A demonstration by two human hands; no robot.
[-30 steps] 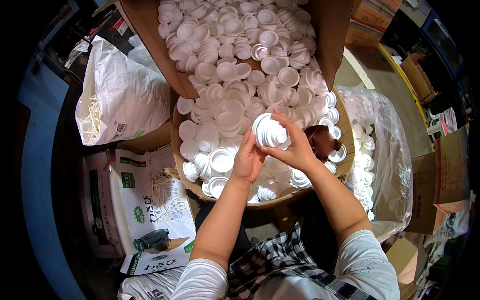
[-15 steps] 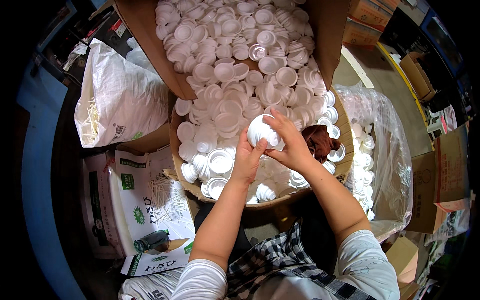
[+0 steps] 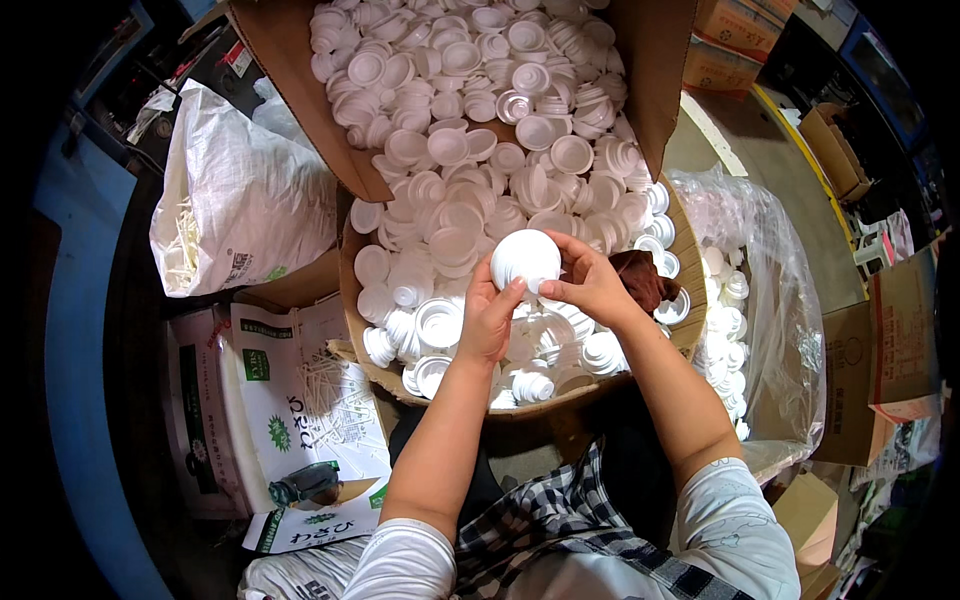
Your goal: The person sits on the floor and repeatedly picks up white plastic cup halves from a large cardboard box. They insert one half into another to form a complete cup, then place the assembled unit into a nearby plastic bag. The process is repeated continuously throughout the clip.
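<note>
Between my two hands is a round white plastic lid (image 3: 526, 254), its smooth face turned up; whether others are stacked under it I cannot tell. My left hand (image 3: 490, 316) is closed on its left edge, thumb on the near side. On the right edge my right hand (image 3: 592, 284) also grips, thumb near and fingers behind. Below and around lie many loose white lids (image 3: 455, 245) in a large cardboard box (image 3: 522, 407). Close to my right hand rests a crumpled dark brown cloth (image 3: 645, 278) on the lids.
A clear plastic bag (image 3: 780, 300) with more white pieces stands at the right. To the left are a white woven sack (image 3: 250, 190) and an open printed carton (image 3: 265, 400) with thin white sticks (image 3: 335, 400). Brown cartons (image 3: 850, 370) stand at the far right.
The lid has turned so that its smooth face shows upward. My right hand has shifted from over the top to its right edge, and the brown cloth lies slightly differently.
</note>
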